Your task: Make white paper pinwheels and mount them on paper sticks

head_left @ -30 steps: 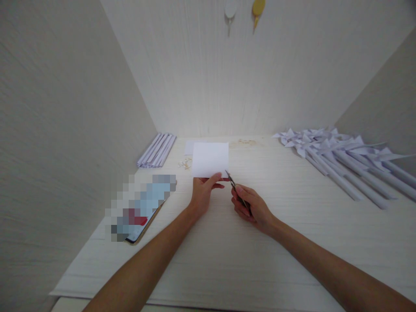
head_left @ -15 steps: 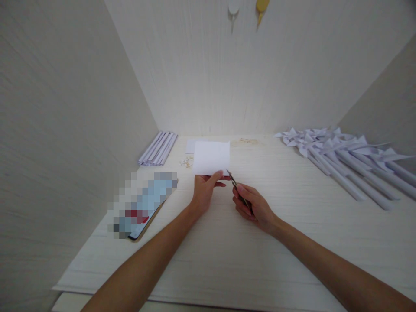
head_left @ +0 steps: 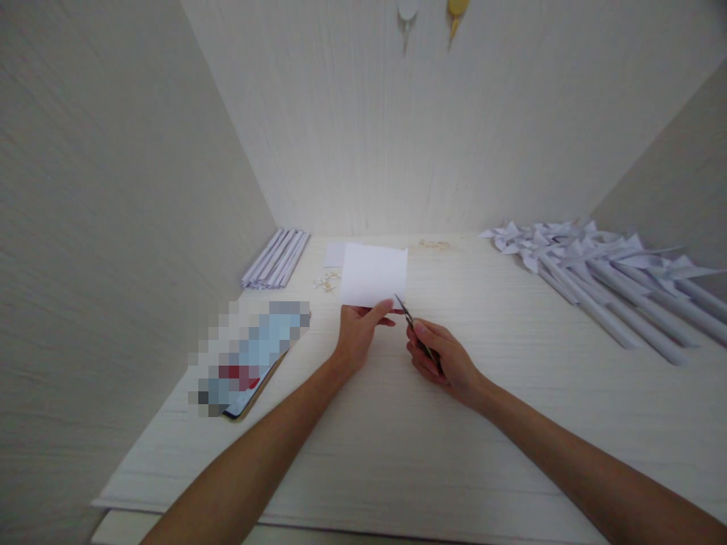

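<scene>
A square sheet of white paper (head_left: 375, 274) is pinched along its near edge by my left hand (head_left: 362, 329), thumb on top and fingers underneath. My right hand (head_left: 440, 354) is closed round a small pair of scissors (head_left: 405, 312) with dark handles. The pointed blades angle up and left and reach the paper's lower right corner, just right of my left thumb. I cannot tell whether the blades touch the paper. Most of the handles are hidden in my right fingers.
Rolled white paper tubes (head_left: 276, 259) lie at the back left. A phone (head_left: 255, 363), partly blurred out, rests nearer me. Small scraps (head_left: 328, 283) and another paper piece (head_left: 334, 255) lie behind the sheet. Paper pinwheels on tube sticks (head_left: 602, 272) are heaped at right, against walls.
The paper has turned slightly clockwise in my left hand, its right side shifting a little to the right. My right hand and the scissors have stayed nearly still.
</scene>
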{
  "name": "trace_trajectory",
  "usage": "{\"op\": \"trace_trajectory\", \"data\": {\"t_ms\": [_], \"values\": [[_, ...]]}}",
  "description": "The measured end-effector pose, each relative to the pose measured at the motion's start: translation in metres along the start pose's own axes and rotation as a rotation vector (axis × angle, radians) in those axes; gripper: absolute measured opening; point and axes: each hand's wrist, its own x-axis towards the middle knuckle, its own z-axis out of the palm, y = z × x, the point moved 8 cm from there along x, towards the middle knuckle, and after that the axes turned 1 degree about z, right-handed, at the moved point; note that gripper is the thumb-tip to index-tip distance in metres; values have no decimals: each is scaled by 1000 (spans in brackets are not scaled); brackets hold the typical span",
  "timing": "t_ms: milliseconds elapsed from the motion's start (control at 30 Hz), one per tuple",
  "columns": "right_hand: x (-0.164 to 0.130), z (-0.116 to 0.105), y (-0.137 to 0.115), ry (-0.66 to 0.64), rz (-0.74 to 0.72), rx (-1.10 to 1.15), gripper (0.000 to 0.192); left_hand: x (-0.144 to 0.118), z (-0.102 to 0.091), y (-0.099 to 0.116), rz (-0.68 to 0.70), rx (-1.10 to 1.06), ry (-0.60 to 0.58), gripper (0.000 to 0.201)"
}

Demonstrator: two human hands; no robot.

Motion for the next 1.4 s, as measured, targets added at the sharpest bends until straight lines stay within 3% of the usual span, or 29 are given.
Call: {"op": "trace_trajectory", "data": {"t_ms": [1400], "values": [[-2, 0, -1, 16, 2, -31, 31, 1, -2, -3, -2, 0, -28, 17]]}}
